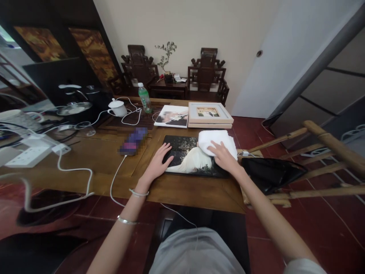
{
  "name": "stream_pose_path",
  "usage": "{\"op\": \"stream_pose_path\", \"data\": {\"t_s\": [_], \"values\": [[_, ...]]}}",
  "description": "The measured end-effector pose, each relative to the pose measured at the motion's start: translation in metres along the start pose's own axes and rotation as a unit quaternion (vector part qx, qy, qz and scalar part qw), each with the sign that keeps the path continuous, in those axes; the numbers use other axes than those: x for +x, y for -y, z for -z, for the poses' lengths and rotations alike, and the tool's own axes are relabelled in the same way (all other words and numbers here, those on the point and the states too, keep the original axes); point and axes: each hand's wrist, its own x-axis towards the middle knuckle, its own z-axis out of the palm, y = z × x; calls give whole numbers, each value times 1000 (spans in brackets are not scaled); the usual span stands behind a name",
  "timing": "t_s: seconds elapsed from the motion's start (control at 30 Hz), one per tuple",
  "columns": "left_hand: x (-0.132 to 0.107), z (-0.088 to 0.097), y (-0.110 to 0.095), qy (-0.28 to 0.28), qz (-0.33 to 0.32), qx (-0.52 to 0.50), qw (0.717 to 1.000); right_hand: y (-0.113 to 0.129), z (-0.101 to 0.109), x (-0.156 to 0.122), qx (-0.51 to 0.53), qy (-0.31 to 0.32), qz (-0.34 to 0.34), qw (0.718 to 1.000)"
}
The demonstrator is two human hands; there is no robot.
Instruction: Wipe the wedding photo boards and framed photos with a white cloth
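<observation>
**Dark picture panel (196, 158) lies flat between two hands at the desk's right end**

The panel is a thin, landscape-shaped rectangle, nearly black, with a broad cream-white sweep of fabric across its middle, a sprinkling of small pale blossoms above and a patch of green leaves at lower right. It lies on the desk (194, 192) close to the right edge, with a strip of bare wood between it and the near edge.

The left hand (160, 159) rests on the panel's left side, spread flat, thumb reaching onto its surface. The right hand (226, 160) is over the panel's right side, fingers spread loosely on a white cloth (221, 139) that covers the far right corner. The hands are well apart, with most of the picture showing between them.

Beyond the panel, a pale framed picture (211, 112) sits at the desk's far right corner, with a white-edged print (172, 116) just left of it. Farther left are a phone (133, 141), a green-labelled bottle (145, 99) near the far edge and a lidded white cup (118, 108).
</observation>
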Motion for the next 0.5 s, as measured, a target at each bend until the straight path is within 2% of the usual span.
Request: {"op": "stream_pose_path", "data": {"t_s": [0.17,0.27,0.37,0.5], "values": [[0,0,-1,-2,-2,2,1000,56,8,-76,7,9,63,998],[0,1,-2,4,-2,2,1000,81,16,-107,15,6,84,996],[1,2,-1,11,0,0,1000,85,22,-109,32,22,87,996],[4,4,1,14,3,-7,1000,55,20,-73,56,33,56,996]]}}
